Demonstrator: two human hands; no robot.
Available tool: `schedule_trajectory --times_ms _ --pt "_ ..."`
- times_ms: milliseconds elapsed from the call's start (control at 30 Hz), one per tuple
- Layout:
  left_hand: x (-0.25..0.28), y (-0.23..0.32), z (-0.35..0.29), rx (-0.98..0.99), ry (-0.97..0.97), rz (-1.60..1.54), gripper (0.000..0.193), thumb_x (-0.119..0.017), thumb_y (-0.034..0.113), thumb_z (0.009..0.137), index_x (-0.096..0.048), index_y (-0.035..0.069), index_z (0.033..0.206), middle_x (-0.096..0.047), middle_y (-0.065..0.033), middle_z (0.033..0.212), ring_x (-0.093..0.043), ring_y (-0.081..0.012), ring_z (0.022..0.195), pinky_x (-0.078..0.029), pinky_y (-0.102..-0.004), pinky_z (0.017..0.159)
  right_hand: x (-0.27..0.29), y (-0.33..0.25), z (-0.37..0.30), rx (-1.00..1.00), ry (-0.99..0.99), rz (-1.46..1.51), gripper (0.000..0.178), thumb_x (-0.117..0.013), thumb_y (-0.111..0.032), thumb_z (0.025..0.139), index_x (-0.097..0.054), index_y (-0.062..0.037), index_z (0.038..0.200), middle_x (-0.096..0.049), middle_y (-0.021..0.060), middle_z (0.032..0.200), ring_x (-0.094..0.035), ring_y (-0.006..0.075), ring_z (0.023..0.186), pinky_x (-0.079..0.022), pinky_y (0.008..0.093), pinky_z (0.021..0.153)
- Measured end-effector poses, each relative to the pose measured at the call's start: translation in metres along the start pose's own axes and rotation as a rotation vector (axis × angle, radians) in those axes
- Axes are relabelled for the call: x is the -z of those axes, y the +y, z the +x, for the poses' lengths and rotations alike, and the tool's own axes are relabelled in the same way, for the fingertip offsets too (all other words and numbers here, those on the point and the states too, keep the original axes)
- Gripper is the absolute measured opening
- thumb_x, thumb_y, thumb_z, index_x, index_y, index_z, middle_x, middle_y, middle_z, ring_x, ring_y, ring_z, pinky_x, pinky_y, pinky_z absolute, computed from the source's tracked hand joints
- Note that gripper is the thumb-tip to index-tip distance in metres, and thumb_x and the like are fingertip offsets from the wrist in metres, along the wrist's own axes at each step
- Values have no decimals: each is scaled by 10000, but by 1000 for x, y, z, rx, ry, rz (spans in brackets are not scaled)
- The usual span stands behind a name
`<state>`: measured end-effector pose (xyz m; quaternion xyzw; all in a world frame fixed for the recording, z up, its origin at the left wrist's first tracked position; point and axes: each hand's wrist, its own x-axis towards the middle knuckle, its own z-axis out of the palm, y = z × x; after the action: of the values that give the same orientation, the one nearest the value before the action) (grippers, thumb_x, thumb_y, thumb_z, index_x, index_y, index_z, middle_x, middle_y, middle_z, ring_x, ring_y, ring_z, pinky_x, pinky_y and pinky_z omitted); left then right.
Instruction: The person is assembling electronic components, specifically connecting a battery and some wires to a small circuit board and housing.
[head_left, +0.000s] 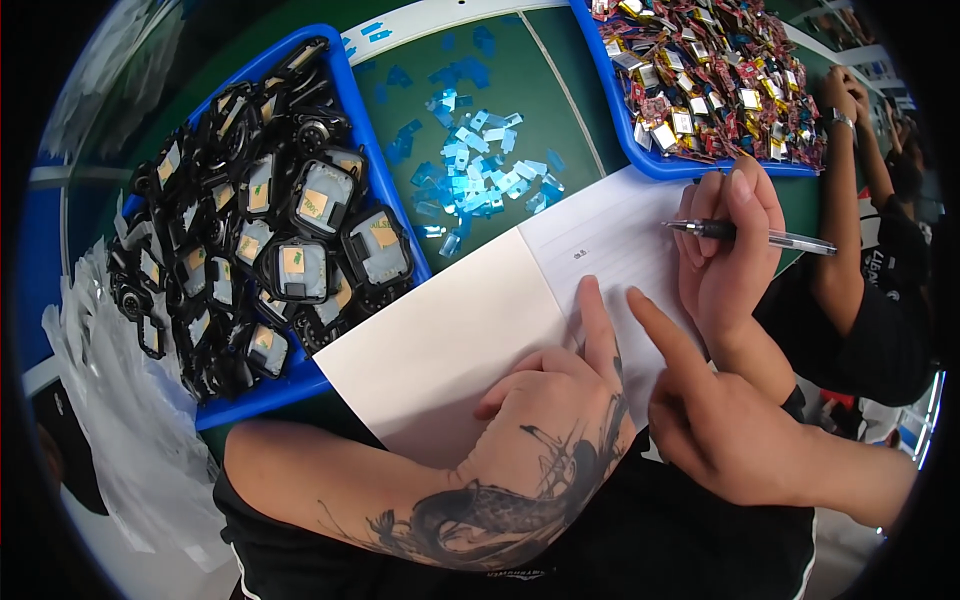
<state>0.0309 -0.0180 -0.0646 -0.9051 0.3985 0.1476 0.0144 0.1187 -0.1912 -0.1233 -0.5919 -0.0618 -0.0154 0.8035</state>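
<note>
An open notebook (447,335) lies at a slant on the table, its left page blank and its right page lined with a small handwritten mark near the top. My left hand (555,395) rests on the lower part of the pages, index finger stretched toward the mark, other fingers loosely bent, holding nothing. In my right hand (735,255), raised over the notebook's right edge, a black and clear pen (805,243) is gripped, its tip pointing left. From the right, another person's hand (730,430) reaches in, index finger extended toward the same page.
A blue bin (375,165) of black watch-like cases stands at left. Behind the notebook, small blue film pieces (480,160) are scattered on the green table (560,60). Another blue bin (640,155) holds small batteries with red boards. Clear plastic bags (130,430) hang at left; a co-worker (860,300) sits at right.
</note>
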Motion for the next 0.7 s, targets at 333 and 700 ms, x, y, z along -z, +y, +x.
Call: schedule_trajectory --times_ms 333,700 --pt "2 0 -2 -16 -23 42 451 -599 27 761 -593 -141 1180 -507 -421 1245 -549 -133 537 -503 -259 445 -10 6 16 18 40 33 246 -514 -175 980 -416 -94 769 -425 18 526 -331 67 406 -265 227 375" --pt "4 10 -9 16 -43 137 452 -579 40 777 -611 -76 1213 -528 -384 1257 -523 -170 534 -465 -278 413 50 -39 -53 3 20 65 171 -513 -175 978 -449 -87 847 -433 20 522 -354 78 405 -286 235 376"
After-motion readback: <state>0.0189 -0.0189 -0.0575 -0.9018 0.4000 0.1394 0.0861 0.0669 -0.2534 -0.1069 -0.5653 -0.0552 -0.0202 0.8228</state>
